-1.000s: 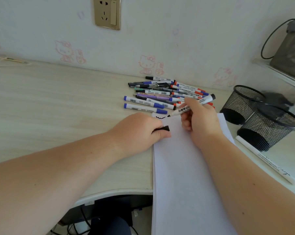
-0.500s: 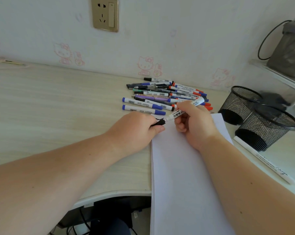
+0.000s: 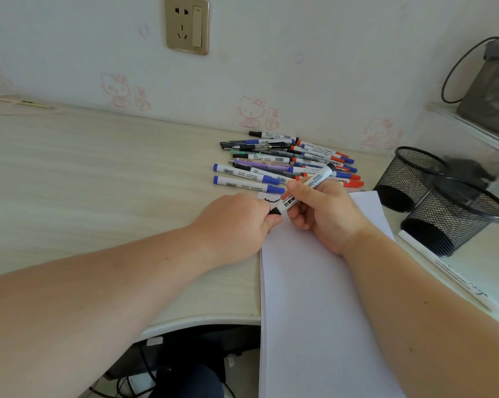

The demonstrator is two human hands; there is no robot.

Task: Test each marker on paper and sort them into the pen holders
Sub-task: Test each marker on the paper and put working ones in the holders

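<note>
Black-capped marker (image 3: pixel 305 191) w/ body pinched in right hand (image 3: pixel 325 216); left hand (image 3: pixel 236 222) grips its cap, over paper (image 3: pixel 314 297).

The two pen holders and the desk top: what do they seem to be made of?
The pen holders look like black wire mesh, probably metal with a matte coat: you see through the fine grid of their walls, and each has a solid rim. The desk top looks like pale wood-grain laminate or veneer, smooth and faintly glossy: long light streaks run across it. Real wood cannot be ruled out.
</note>
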